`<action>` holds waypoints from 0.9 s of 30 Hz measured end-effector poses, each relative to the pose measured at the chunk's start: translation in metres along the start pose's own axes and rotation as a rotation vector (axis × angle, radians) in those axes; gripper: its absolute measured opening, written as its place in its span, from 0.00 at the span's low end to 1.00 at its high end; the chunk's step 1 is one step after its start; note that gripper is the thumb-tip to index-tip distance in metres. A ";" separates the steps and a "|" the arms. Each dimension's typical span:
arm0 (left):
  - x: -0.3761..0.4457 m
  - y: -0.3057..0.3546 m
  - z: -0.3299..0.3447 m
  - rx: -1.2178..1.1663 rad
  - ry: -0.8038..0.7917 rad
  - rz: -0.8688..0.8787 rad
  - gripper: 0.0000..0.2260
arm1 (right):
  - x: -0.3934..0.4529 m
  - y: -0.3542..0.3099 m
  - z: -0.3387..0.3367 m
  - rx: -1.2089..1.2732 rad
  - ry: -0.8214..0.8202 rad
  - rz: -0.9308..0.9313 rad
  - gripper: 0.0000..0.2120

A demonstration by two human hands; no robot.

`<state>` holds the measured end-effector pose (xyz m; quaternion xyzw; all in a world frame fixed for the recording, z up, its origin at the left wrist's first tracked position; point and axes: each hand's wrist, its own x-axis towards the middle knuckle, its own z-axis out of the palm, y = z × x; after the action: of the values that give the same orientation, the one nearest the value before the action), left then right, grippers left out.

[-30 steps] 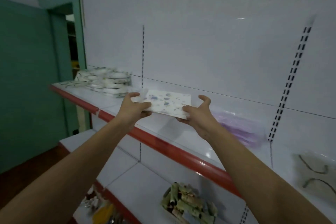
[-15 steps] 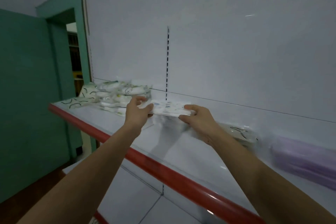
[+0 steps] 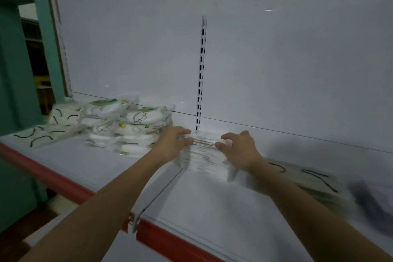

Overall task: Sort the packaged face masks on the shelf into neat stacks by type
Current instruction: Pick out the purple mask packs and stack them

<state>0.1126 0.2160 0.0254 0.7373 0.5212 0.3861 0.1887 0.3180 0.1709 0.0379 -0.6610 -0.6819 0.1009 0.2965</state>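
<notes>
Sorting partway: we square up 1 stack while loose packets wait on both sides.

Our left hand (image 3: 170,144) and right hand (image 3: 240,151) curl their fingers (image 3: 221,144) round the 2 ends of the white mask stack (image 3: 206,157), which sits on the shelf (image 3: 191,204) against the back panel. Left of the fingers, a heap of crinkly clear-wrapped white masks (image 3: 127,125) looks untidy; right of them, flat packets with black ear loops (image 3: 308,178) lie blurred. We judge both groups still need stacking. The shelf is smooth white metal with a red edge.
</notes>
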 end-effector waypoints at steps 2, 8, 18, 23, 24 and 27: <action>0.010 -0.009 -0.004 0.110 -0.050 0.091 0.16 | -0.003 -0.002 0.007 -0.230 0.096 -0.011 0.19; 0.027 -0.020 -0.010 0.306 -0.130 0.240 0.21 | -0.017 -0.015 0.018 -0.283 0.077 0.085 0.25; 0.006 0.031 -0.019 0.165 -0.052 0.517 0.14 | -0.060 -0.046 -0.024 -0.092 0.391 0.162 0.06; -0.045 0.107 0.003 0.015 -0.201 0.461 0.09 | -0.119 -0.025 -0.069 -0.197 0.388 0.224 0.17; -0.055 0.124 0.011 0.002 -0.225 0.455 0.10 | -0.133 -0.018 -0.078 -0.203 0.394 0.245 0.19; -0.094 0.175 0.042 -0.037 -0.274 0.454 0.09 | -0.182 0.011 -0.110 -0.222 0.391 0.315 0.21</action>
<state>0.2385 0.0678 0.0830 0.8771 0.3051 0.3246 0.1796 0.3776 -0.0308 0.0712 -0.7942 -0.5075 -0.0591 0.3289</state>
